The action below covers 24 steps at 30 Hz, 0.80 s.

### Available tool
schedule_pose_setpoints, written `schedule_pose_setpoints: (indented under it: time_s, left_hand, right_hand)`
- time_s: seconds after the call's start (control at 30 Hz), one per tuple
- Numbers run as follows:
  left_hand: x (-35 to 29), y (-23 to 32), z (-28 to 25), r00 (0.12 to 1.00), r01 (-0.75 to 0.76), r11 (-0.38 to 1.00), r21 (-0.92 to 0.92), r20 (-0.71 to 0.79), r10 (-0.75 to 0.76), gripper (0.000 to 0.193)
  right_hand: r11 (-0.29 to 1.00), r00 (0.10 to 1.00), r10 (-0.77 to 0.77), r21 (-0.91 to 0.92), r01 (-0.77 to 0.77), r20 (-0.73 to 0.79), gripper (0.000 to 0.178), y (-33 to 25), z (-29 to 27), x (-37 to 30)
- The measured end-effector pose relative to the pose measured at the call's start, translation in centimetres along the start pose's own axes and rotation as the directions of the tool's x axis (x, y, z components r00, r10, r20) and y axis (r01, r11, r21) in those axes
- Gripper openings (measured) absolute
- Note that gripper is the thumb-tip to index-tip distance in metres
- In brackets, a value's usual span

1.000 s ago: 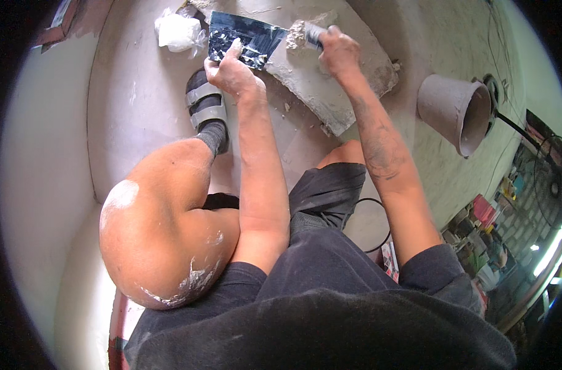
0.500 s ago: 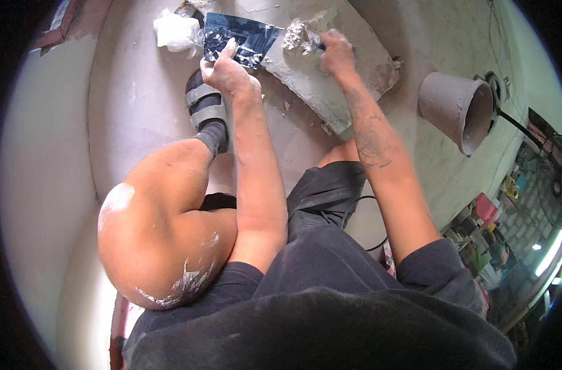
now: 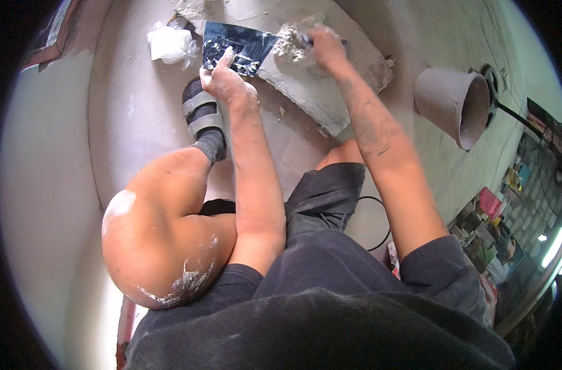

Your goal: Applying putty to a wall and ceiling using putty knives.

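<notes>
My left hand (image 3: 228,81) grips a wide dark putty knife (image 3: 237,44) by its near edge, thumb laid over the blade. White smears and lumps of plaster cling to that blade. To the right, my right hand (image 3: 328,49) is closed round the handle of a tool, probably a trowel, whose blade is blurred and partly hidden. It works at a heap of wet plaster (image 3: 293,44) on a pale, plaster-crusted board (image 3: 321,102). The heap lies just right of the putty knife.
A white plastic bag (image 3: 171,44) sits left of the putty knife. My sandalled foot (image 3: 202,111) rests below it. A grey bucket (image 3: 444,102) lies tipped at the right, beside a dark round object and pole. Cluttered goods (image 3: 487,237) stand along the right edge.
My right hand has shifted slightly left and its tool has moved in the plaster heap. The view has tilted a little; my left hand keeps its hold on the putty knife.
</notes>
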<state>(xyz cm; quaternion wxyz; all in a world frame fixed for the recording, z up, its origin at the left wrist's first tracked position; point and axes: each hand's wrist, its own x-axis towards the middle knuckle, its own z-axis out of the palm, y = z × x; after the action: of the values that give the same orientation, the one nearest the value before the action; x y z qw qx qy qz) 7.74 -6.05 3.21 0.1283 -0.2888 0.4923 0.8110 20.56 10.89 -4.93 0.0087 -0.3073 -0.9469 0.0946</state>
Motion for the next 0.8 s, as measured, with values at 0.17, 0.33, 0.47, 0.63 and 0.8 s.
schedule_pose_setpoints:
  time_s: [0.17,0.33,0.47,0.63,0.8]
  left_hand:
    - [1.1,1.5,-1.5,0.998,-0.042,0.998,0.043,-0.042,0.044,0.032]
    - [0.7,0.4,-1.1,1.000,-0.021,1.000,0.003,-0.013,0.021,0.024]
    - [0.6,0.3,-1.0,1.000,-0.007,1.000,0.019,-0.013,0.008,0.028]
    - [0.3,0.0,-0.7,1.000,-0.021,1.000,0.022,-0.010,0.021,0.027]
    - [0.0,-0.7,-1.0,0.999,-0.033,0.999,0.031,0.026,0.032,0.024]
  right_hand:
    - [0.993,0.969,-0.108,0.067,0.095,0.224,0.017,-2.1,-1.6,-1.0]
    - [0.979,0.998,0.024,0.199,-0.033,0.051,0.027,1.4,-4.6,5.3]
    - [0.990,0.982,0.051,0.119,-0.074,0.182,0.027,0.3,-1.9,3.5]
    - [0.988,0.996,-0.079,0.138,0.071,0.052,0.028,-0.3,-0.8,-1.7]
    - [0.968,0.936,0.098,0.185,-0.168,0.338,0.025,1.0,-4.8,1.9]
